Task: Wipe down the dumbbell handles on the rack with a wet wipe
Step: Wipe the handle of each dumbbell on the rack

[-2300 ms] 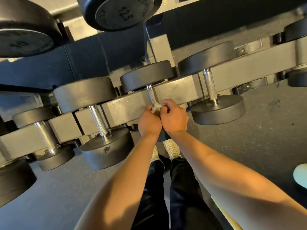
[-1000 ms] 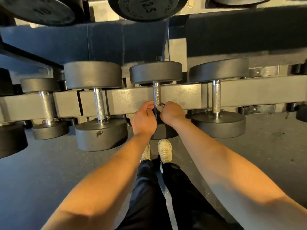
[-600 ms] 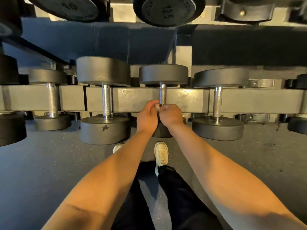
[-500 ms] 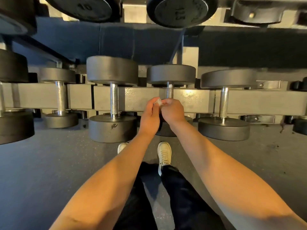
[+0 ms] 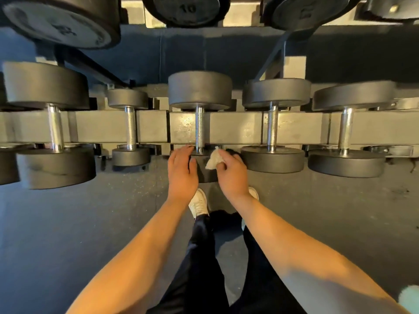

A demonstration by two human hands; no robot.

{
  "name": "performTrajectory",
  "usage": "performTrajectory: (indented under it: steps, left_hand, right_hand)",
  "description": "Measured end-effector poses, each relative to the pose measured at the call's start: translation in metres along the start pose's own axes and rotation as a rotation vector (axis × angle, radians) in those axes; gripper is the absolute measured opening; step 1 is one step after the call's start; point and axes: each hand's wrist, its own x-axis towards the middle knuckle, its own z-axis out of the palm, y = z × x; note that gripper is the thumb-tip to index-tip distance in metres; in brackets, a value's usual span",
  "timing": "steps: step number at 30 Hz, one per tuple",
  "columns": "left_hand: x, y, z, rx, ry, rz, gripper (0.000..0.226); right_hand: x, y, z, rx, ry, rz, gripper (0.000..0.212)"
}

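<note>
The middle dumbbell handle [image 5: 199, 129] is a slim chrome bar, knurled along its length, crossing a flat, scuffed, beige-painted rack rail [image 5: 238, 128]; at each end of it sits a round, matte dark-grey head [image 5: 200, 90]. The near head lies mostly under the hands. The left hand [image 5: 182, 171] rests just left of the handle's near end, fingers straight and together, holding nothing, the tips close to the collar. The right hand [image 5: 231, 174] sits just right of that end, thumb and curled fingers pinching the wet wipe [image 5: 214, 160]; the wipe is a white, crumpled wad, clear of the chrome and beside it.

To the right of the handle stand two more chrome bars, one knurled [image 5: 272, 128] and one smoother [image 5: 345, 130]; to its left, a short thin bar [image 5: 131, 128] and a thick polished one [image 5: 54, 128], all with the same grey disc heads. Above it, on the upper tier, one round head face [image 5: 188, 10] reads "10"; the writing on its neighbours is too blurred to read.

Below the handle lies a dark speckled floor [image 5: 68, 223]; white laced shoes [image 5: 199, 203] and glossy black trousers [image 5: 204, 257] show between the forearms; a pale, blurred shape [image 5: 410, 298] sits far down to its right.
</note>
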Motion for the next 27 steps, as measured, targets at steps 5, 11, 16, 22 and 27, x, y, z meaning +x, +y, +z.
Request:
performTrajectory:
  steps: [5, 11, 16, 22, 27]
  left_hand:
    - [-0.009, -0.001, -0.025, -0.299, -0.062, -0.108, 0.039]
    - [-0.012, 0.002, -0.028, -0.532, -0.076, -0.201, 0.031]
    - [-0.011, -0.007, -0.024, -0.376, -0.112, 0.032, 0.034]
    - [-0.012, -0.021, -0.022, -0.297, -0.148, -0.014, 0.040]
    - [-0.016, -0.010, -0.027, -0.321, -0.170, 0.033, 0.043]
  right_hand:
    - [-0.019, -0.017, 0.033, -0.048, 0.054, -0.158, 0.049]
    - [-0.024, -0.029, 0.045, -0.287, -0.112, -0.423, 0.043]
    - [-0.023, -0.023, 0.038, -0.031, 0.127, -0.160, 0.042]
    - [-0.009, -0.001, 0.027, 0.003, 0.295, 0.150, 0.033]
    - [-0.024, -0.021, 0.042, 0.055, 0.210, -0.033, 0.036]
